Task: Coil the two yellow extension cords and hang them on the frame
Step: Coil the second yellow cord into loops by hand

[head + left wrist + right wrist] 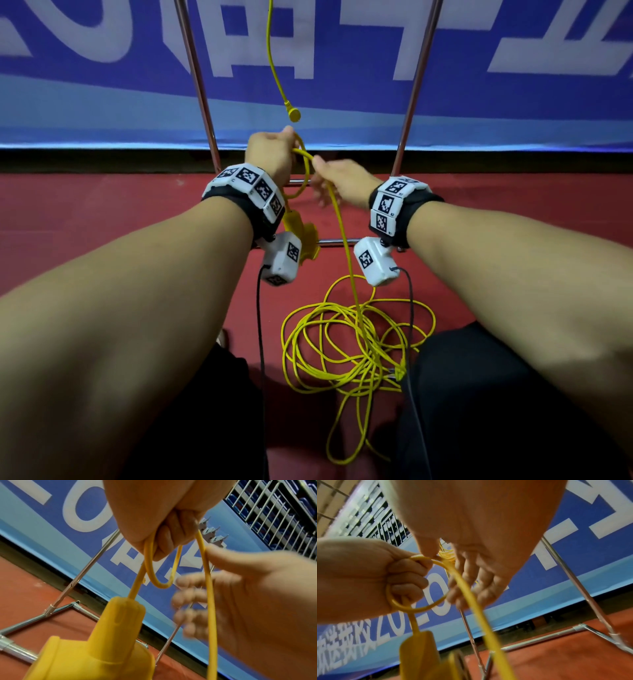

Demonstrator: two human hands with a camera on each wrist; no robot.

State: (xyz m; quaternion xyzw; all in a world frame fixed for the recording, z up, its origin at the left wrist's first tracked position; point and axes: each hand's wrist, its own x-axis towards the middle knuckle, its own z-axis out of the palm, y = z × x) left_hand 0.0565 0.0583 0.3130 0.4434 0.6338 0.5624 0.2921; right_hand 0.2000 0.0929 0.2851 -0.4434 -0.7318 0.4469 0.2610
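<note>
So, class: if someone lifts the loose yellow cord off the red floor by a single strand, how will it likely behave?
The thin yellow extension cord is probably floppy: it lies in slack, crossing loops on the red floor. Those loops look apt to snag and rise together. The chunky yellow socket end dangling below the left hand would likely swing.

Before me a blue banner [342, 51] with large white lettering fills the wall; below the banner a pale blue band, then a dark strip along its foot; under that, red floor [102, 212] runs toward me; above the banner, metal railings [274, 507] and tiled wall [332, 497].
</note>
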